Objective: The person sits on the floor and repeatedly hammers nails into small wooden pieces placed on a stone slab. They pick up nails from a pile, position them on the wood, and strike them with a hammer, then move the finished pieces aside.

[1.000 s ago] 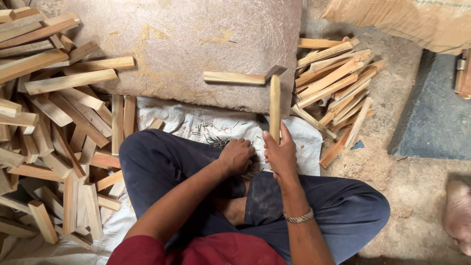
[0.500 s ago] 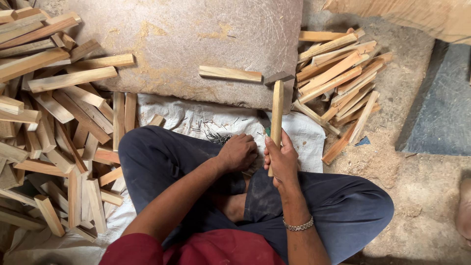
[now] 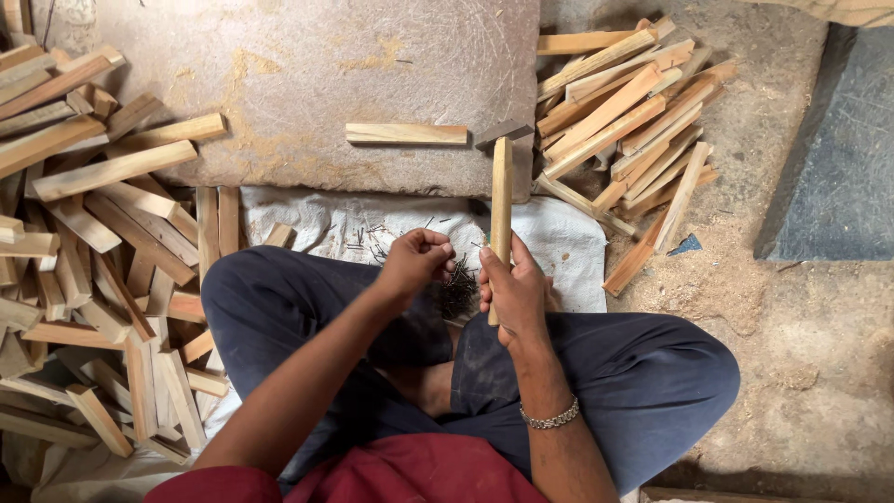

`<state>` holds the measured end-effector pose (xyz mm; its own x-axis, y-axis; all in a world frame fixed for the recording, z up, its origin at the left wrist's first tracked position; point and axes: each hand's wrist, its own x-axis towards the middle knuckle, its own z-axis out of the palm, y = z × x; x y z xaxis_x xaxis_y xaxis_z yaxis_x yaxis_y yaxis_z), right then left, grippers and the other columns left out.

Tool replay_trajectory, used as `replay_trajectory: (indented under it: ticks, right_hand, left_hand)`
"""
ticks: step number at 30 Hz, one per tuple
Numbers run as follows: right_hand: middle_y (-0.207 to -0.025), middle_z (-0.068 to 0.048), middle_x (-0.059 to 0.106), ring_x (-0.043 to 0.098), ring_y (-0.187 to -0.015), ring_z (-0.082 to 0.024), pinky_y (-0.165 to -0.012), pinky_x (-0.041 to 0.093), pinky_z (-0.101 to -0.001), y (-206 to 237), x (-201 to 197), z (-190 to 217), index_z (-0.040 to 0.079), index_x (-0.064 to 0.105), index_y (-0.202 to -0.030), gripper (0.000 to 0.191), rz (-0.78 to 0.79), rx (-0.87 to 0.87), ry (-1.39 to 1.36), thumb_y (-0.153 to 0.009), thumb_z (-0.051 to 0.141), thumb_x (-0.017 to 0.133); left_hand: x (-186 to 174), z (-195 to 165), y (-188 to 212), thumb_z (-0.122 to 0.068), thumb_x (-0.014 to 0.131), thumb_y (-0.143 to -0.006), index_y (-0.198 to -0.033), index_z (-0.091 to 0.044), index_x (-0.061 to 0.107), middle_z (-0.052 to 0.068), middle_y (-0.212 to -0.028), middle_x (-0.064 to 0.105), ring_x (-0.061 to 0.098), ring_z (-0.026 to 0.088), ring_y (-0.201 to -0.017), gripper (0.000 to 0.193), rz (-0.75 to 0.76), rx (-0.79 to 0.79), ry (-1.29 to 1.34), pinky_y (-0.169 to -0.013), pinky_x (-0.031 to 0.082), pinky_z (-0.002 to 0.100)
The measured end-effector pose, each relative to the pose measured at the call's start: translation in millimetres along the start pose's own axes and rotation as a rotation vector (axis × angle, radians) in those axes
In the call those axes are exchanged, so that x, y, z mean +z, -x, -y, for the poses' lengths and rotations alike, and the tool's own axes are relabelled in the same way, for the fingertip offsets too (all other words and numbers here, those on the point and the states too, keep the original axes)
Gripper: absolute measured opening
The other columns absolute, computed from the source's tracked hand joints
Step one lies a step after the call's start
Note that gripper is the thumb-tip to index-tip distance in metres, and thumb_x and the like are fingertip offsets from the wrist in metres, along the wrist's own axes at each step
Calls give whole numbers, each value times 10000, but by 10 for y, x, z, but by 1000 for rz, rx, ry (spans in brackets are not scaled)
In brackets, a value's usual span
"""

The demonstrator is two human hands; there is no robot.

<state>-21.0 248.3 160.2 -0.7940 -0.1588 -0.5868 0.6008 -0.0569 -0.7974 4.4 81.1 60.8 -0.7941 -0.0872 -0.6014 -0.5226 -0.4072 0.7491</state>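
- A person sits cross-legged on the floor in dark trousers and a red top, seen from above, working over a white woven sack (image 3: 568, 244) spread on the ground.
- The right hand (image 3: 515, 291), a metal bracelet (image 3: 551, 417) at its wrist, is clamped around the wooden handle of a hammer (image 3: 501, 207), which stands nearly upright; its dark metal head (image 3: 503, 133) rests at the near edge of a flat stone slab (image 3: 317, 84).
- The left hand (image 3: 416, 262) is curled together, fingertips pinched over a heap of small dark nails (image 3: 458, 291) lying between the knees; whether a nail is actually held cannot be told.
- More loose nails (image 3: 368, 237) lie scattered on the sack just ahead of the left hand.
- A single short wooden stick (image 3: 406, 134) lies flat on the slab, just left of the hammer head.
- A large pile of cut wooden sticks (image 3: 93, 242) covers the floor at the person's left; a smaller pile of sticks (image 3: 633, 121) lies to the right of the slab.
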Motion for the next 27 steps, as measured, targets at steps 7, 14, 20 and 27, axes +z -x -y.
replay_trajectory:
  ticks: [7,14,20,27]
  right_hand:
    - [-671,15,536,492,-474,-34,-371,424,-193,-13,-14,-1,83,511,-1479,553,10,15,-49,-958,197,656]
    - [-670,16,537,501,-475,-37,-376,435,-193,-4,3,30,93,463,-1514,601,17,25,-45,-952,198,648]
    - [-668,12,539,501,-471,-37,-374,440,-195,-4,5,72,69,456,-1518,606,6,40,-23,-955,194,643]
    - [-679,14,551,499,-471,-35,-373,440,-195,-16,23,71,63,482,-1504,586,-18,42,-13,-959,197,652]
  left_hand:
    - [-23,-436,-53,-16,697,-877,-1118,-6,657,138,-900,742,740,201,-784,245,26,39,40,-762,657,327]
    - [73,-924,-964,-143,692,-960,-978,-91,747,83,-963,747,722,143,-759,78,-143,532,-816,-640,643,273]
    - [10,-986,-1498,-79,608,-1009,-1035,-116,750,58,-1006,763,716,134,-833,148,-112,792,-959,-704,640,274]
    - [9,-865,-1573,-145,645,-1018,-1025,-134,753,12,-1003,767,730,136,-886,109,-172,880,-960,-768,620,300]
